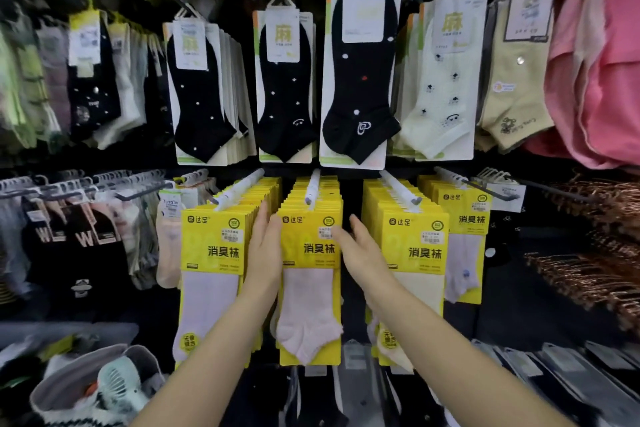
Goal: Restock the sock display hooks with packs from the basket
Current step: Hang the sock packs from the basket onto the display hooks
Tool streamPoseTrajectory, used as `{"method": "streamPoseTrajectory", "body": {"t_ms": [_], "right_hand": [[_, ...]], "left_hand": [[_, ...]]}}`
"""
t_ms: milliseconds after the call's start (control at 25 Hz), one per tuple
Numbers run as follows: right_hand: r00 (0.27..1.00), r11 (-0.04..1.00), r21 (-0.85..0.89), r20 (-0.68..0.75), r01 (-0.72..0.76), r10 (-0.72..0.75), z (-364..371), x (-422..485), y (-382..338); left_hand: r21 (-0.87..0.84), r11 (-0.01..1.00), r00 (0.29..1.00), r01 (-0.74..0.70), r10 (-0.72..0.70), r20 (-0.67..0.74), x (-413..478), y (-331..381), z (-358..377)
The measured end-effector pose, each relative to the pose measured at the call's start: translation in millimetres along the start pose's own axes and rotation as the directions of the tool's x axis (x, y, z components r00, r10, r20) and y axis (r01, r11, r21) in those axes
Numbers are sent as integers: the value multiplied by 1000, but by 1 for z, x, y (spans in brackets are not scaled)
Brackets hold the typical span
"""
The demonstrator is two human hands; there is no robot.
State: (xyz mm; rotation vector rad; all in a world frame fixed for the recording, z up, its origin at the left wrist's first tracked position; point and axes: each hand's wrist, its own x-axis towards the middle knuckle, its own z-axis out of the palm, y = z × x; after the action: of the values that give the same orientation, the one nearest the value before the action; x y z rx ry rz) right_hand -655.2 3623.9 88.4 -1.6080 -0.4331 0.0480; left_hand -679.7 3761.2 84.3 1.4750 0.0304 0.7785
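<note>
A row of yellow-carded sock packs hangs on white hooks at mid height. The middle stack (311,246) hangs from a white hook (312,188), its front pack showing a pale pink sock. My left hand (265,253) lies flat against the left edge of that stack, fingers straight. My right hand (360,250) is at the stack's right edge, thumb across the front card, fingers spread. Neither hand closes around a pack. The grey basket (79,388) sits at the lower left with several items inside.
Neighbouring yellow stacks hang to the left (213,253) and right (414,253). Black and pale ankle socks hang on the row above (360,76). Pink garments (599,73) and copper hangers (595,274) fill the right side; dark socks hang at the left.
</note>
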Motion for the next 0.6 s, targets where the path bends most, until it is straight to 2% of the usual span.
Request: {"method": "streamPoseTrajectory", "body": {"t_ms": [40,120,200,320,400,480,600], "right_hand": [[999,998,50,12,-37,37,7,7,-1],[998,998,36,23,-51,50,20,13,1],[998,997,31,-2,-65,66,26,16,5],[990,986,108,-45,-124,130,18,20,-2],[978,967,183,-75,-177,193,9,29,-9],[963,943,244,-88,-226,254,4,41,-15],[946,927,229,-66,-296,318,7,54,-25]], "left_hand": [[-71,996,997,58,-55,51,7,1,1],[-145,984,987,98,-78,137,12,-1,4],[-72,995,986,66,-54,158,14,-3,4],[-93,989,986,117,-105,128,23,-2,1],[-167,954,968,248,-240,67,35,5,0],[-204,910,933,360,-353,72,47,9,3],[-144,891,902,431,-422,87,55,7,8]]}}
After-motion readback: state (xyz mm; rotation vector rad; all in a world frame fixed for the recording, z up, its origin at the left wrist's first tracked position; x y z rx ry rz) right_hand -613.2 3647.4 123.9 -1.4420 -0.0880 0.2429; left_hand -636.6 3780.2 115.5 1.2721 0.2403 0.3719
